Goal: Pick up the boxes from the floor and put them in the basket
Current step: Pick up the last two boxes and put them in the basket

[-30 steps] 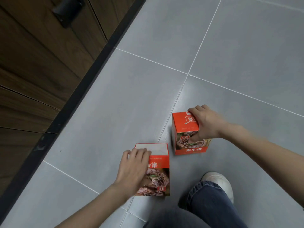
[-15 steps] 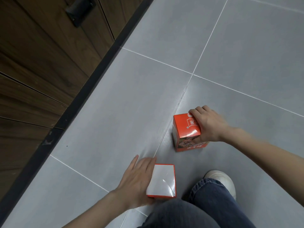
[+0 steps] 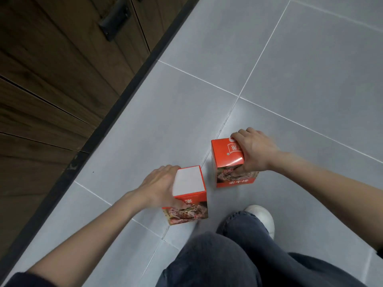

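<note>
Ahead-left of the white shoe (image 3: 260, 217), the left hand (image 3: 159, 187) grips a white-topped box (image 3: 188, 183), apparently lifted off the floor (image 3: 186, 100); straight ahead of the shoe, the right hand (image 3: 256, 150) clamps an orange box (image 3: 226, 152); both closed

Two orange food-printed boxes, near each other: white-topped box (image 3: 187, 181) tilted, orange-topped box (image 3: 227, 154) beyond it.

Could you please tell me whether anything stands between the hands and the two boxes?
Nothing visible: the left hand grips the white-topped orange cardboard box, the right hand the orange-topped cardboard box. No basket is in view.
</note>
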